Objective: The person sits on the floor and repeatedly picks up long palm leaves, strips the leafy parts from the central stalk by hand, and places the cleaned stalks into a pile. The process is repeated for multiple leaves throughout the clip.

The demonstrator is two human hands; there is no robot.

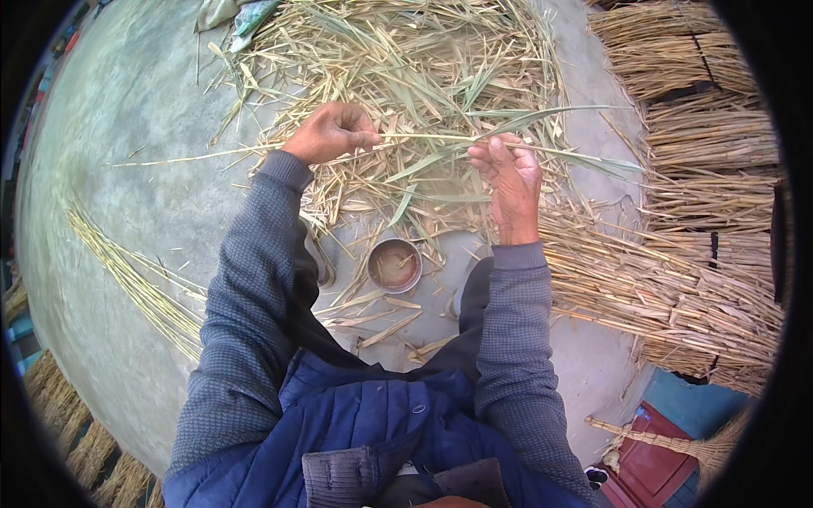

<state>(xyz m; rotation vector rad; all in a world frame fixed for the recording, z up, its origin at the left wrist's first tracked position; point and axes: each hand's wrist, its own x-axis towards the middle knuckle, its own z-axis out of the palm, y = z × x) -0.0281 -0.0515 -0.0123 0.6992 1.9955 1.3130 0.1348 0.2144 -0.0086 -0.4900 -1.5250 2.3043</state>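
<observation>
A long, thin reed stalk (430,137) stretches sideways between my two hands above a heap of loose leaves. My left hand (332,134) is closed in a pinch on it, with the bare, pale end running out to the left. On the right, thumb and fingers of my right hand (512,182) grip the leafy part of the same stalk. Green leaves (593,158) trail past that hand to the right. Below and between my hands, a small round metal bowl (381,252) stands on the floor, with reddish-brown staining inside.
The heap of dry and green leaves (364,51) covers the floor ahead. Pale stripped stalks (140,288) lie at left. A reed bundle (627,284) lies by my right arm, before stacked bundles (703,140). A straw broom (656,439) rests near a red panel (650,466).
</observation>
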